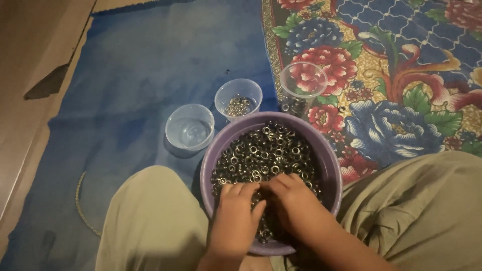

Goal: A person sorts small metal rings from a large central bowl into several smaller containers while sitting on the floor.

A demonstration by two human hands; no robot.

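A purple bowl (329, 160) is set on the floor between the knees, filled with small metal rings (266, 150). Both hands are placed inside it, on the near part of the heap. The left hand (235, 221) is laid palm down on the rings, fingers (241, 190) curled into them; whether anything is pinched cannot be told. The right hand (296, 206) is laid just beside it, touching it at the fingertips, fingers bent down into the rings; a grip cannot be told there either.

Three clear cups are seen beyond the bowl's far rim. The left cup (190, 127) is set on a blue mat (130, 75), just beside the bowl, and no rings are seen in it. The middle cup (239, 98) is set on the same mat, with a few rings at its bottom. The right cup (303, 83) is tilted on the edge of a floral rug (401, 75), with some rings in it. Olive trousers (150, 221) are seen on both knees, either side of the bowl.
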